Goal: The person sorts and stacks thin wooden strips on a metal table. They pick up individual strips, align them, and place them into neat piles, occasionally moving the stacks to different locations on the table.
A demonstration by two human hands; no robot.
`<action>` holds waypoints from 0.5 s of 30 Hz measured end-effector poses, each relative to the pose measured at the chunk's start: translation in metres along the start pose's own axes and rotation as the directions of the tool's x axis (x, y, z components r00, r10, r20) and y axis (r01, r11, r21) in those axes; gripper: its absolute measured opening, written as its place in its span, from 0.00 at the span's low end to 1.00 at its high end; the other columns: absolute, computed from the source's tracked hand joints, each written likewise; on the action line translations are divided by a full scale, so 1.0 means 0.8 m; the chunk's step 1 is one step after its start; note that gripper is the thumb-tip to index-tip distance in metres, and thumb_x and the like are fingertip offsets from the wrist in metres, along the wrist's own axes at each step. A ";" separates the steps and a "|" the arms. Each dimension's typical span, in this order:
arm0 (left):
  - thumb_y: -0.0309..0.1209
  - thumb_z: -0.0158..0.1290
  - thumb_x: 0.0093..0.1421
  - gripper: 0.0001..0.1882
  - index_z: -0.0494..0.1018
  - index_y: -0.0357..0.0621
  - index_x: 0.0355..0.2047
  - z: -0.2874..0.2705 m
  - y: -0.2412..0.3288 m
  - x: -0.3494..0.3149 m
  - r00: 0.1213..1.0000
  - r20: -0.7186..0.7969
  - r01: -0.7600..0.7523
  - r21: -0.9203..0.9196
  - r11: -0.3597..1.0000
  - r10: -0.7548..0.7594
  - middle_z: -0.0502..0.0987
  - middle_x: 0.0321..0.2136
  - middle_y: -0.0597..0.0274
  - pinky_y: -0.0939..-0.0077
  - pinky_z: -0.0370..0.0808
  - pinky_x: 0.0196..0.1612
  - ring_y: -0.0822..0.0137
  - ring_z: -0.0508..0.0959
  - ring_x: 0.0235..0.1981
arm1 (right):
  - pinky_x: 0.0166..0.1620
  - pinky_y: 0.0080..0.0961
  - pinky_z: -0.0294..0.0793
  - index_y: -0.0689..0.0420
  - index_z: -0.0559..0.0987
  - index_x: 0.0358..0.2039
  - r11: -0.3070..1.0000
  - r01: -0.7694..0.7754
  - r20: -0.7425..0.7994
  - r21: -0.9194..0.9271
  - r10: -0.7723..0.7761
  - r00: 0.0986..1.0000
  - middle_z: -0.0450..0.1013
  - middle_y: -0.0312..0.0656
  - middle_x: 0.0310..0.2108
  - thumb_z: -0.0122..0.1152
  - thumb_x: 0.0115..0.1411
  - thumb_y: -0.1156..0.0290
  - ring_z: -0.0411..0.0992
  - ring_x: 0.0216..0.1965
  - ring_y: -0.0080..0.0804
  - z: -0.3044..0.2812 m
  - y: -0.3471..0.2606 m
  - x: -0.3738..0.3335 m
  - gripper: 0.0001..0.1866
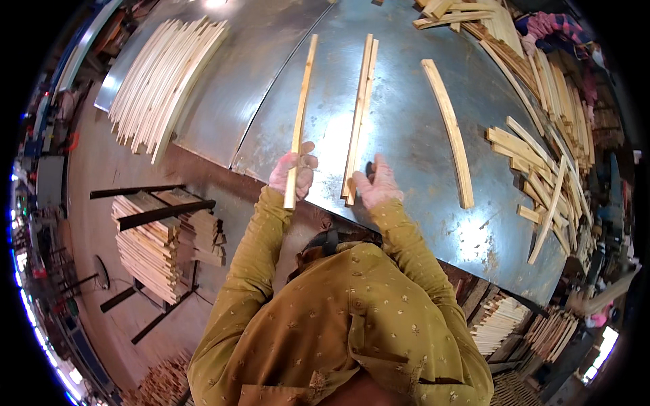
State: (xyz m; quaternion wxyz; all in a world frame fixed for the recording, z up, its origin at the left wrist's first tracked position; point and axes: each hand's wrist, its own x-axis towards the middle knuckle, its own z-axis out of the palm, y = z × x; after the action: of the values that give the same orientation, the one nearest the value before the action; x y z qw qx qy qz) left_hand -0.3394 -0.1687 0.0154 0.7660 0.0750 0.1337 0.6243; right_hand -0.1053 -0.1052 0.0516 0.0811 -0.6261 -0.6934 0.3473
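My left hand (304,177) is wrapped round the near part of a long, narrow wooden strip (302,115), which points away from me over the metal table. To its right, two wooden strips (360,115) lie side by side, their near ends close to the table's front edge. My right hand (381,185) is beside those near ends, its thumb against or very near the wood and its fingers apart. Something small and dark shows between thumb and forefinger; I cannot make out what it is. Farther right, a single wooden strip (448,128) lies apart from the others.
A neat row of strips (166,81) covers the table's far left. Loose strips (535,183) are heaped at the right, near another person's plaid sleeve (565,28). On the floor at left, a dark metal rack (166,215) holds stacked wood. A seam (274,84) crosses the metal tabletop (406,223).
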 end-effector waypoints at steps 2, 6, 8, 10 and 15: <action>0.28 0.55 0.61 0.11 0.66 0.47 0.42 -0.049 0.005 0.026 0.996 -0.074 0.057 0.040 0.998 -0.054 0.70 0.26 0.70 0.83 0.64 0.11 0.77 0.66 0.15 | 0.62 0.38 0.63 0.52 0.56 0.69 0.995 0.010 0.027 -0.101 -0.007 1.000 0.63 0.51 0.62 0.58 0.58 0.43 0.64 0.61 0.45 0.018 0.000 0.011 0.45; 0.35 0.59 0.58 0.16 0.67 0.49 0.44 -0.059 0.033 0.034 0.833 -0.553 0.283 0.391 0.876 -0.022 0.72 0.28 0.62 0.77 0.70 0.16 0.70 0.69 0.16 | 0.67 0.40 0.56 0.55 0.51 0.70 0.989 -0.072 0.110 -0.129 0.087 0.990 0.54 0.54 0.68 0.54 0.60 0.41 0.54 0.68 0.48 0.004 0.004 -0.005 0.47; 0.37 0.59 0.59 0.15 0.68 0.48 0.42 -0.066 0.034 0.018 0.899 -0.435 0.083 0.281 0.956 0.050 0.72 0.28 0.62 0.78 0.68 0.15 0.71 0.69 0.17 | 0.68 0.41 0.55 0.57 0.51 0.70 0.992 -0.049 0.018 -0.112 0.052 0.999 0.54 0.54 0.68 0.53 0.60 0.41 0.54 0.69 0.46 0.007 0.042 0.001 0.47; 0.40 0.59 0.60 0.16 0.71 0.46 0.43 -0.051 0.028 0.015 0.888 -0.438 0.112 0.500 0.859 0.139 0.71 0.25 0.64 0.77 0.70 0.19 0.71 0.70 0.19 | 0.69 0.43 0.51 0.58 0.51 0.70 0.964 -0.113 -0.185 -0.241 0.069 0.980 0.53 0.53 0.69 0.54 0.59 0.41 0.52 0.69 0.51 -0.014 0.097 0.003 0.48; 0.43 0.56 0.61 0.28 0.68 0.42 0.57 -0.045 0.041 0.011 0.770 -0.521 0.563 0.827 -0.006 0.369 0.77 0.36 0.47 0.63 0.76 0.39 0.52 0.78 0.35 | 0.69 0.46 0.51 0.54 0.52 0.70 0.787 -0.481 -0.507 -0.387 0.254 0.824 0.54 0.52 0.68 0.59 0.56 0.42 0.52 0.68 0.55 -0.117 0.227 0.035 0.49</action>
State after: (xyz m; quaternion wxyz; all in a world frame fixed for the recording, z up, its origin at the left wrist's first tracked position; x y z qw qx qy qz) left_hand -0.3792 -0.1555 -0.0108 0.4284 0.3702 0.7823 0.2597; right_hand 0.0880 -0.0481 0.0064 -0.0044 -0.8112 -0.5844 0.0190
